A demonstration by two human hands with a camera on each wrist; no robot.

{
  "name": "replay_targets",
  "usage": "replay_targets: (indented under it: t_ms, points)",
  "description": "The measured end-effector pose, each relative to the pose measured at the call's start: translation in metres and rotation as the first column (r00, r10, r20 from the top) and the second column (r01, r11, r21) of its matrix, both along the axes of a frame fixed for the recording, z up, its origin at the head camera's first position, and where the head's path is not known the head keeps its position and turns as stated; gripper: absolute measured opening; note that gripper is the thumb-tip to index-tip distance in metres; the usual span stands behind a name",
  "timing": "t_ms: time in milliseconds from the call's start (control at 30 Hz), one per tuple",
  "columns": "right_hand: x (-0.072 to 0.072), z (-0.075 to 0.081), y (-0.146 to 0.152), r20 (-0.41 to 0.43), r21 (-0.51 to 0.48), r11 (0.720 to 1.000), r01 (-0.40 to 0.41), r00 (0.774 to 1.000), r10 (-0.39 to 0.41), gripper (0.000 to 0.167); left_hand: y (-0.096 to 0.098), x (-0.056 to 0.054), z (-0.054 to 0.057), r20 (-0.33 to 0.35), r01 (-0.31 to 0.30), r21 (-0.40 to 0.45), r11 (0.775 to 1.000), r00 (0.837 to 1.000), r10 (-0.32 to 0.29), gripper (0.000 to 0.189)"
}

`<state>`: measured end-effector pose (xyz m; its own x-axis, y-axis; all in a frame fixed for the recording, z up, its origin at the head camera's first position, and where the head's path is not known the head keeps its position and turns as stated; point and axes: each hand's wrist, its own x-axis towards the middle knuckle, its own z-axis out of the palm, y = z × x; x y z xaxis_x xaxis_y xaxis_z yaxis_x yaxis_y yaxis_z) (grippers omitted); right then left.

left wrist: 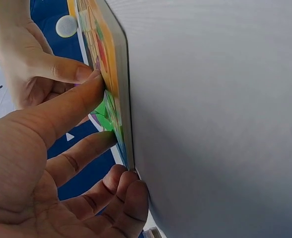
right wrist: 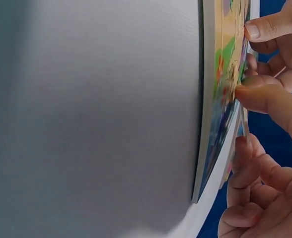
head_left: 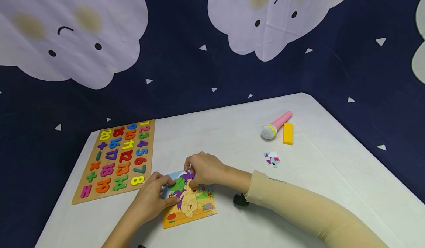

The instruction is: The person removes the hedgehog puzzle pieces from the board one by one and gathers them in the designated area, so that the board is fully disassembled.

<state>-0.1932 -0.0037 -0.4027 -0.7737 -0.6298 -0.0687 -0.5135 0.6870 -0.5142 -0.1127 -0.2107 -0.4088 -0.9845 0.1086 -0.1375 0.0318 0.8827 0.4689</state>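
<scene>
A hedgehog jigsaw puzzle in a flat tray lies on the white table, nearly filled with pieces. My left hand rests at its left side. Its thumb and index finger press on the picture, while the other fingers bend at the tray's edge in the left wrist view. Over the upper part of the puzzle, my right hand pinches a thin puzzle piece between thumb and fingers, its thumb tip right at the picture. That hand hides the puzzle's top right corner in the head view. A loose puzzle piece lies farther right.
A wooden board of coloured numbers lies left of the puzzle. At the back right are a pink toy microphone and a yellow block. A dark blue cloth with clouds hangs behind the table.
</scene>
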Motion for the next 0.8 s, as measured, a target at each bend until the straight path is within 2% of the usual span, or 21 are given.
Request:
replay_targets:
  t_ms: [133,367,800]
  points:
    - [-0.003,-0.002,0.003,0.007,-0.017,1.000,-0.002,1.000,0.002,0.038,0.000,0.000,0.000,-0.003,0.002,0.000,1.000,1.000,-0.002,0.041]
    - [-0.007,-0.004,0.013,0.089,-0.078,0.997,-0.007,0.996,0.014,0.038,0.001,0.000,0.001,-0.006,0.002,0.002,1.000,1.000,-0.002,0.040]
    - [-0.017,-0.001,0.040,0.102,-0.113,0.993,0.042,0.994,-0.030,0.037,0.001,-0.001,0.001,0.011,-0.007,0.000,1.000,1.000,0.007,0.040]
